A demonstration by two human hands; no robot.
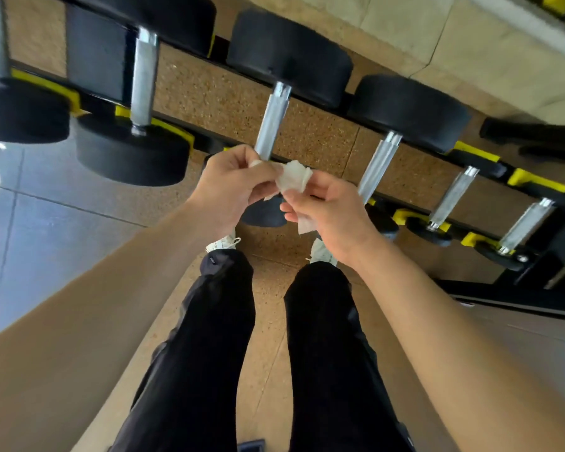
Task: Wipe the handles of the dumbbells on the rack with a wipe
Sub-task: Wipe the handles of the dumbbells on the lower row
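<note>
Both hands hold a crumpled white wipe [292,179] between them, just in front of the rack. My left hand [232,187] pinches its left end, and my right hand [327,210] grips its lower part, with a corner hanging below the palm. Directly behind the hands runs the silver handle [273,120] of a black dumbbell, its near end hidden by my fingers. Another dumbbell handle [379,166] lies just right of my right hand. Several more dumbbells with silver handles sit along the black and yellow rack [535,184].
Larger dumbbells [131,151] fill the left of the rack, smaller ones [450,199] the right. My legs in black trousers and white shoes [224,244] stand on brown speckled flooring below. Grey tiles lie at the left.
</note>
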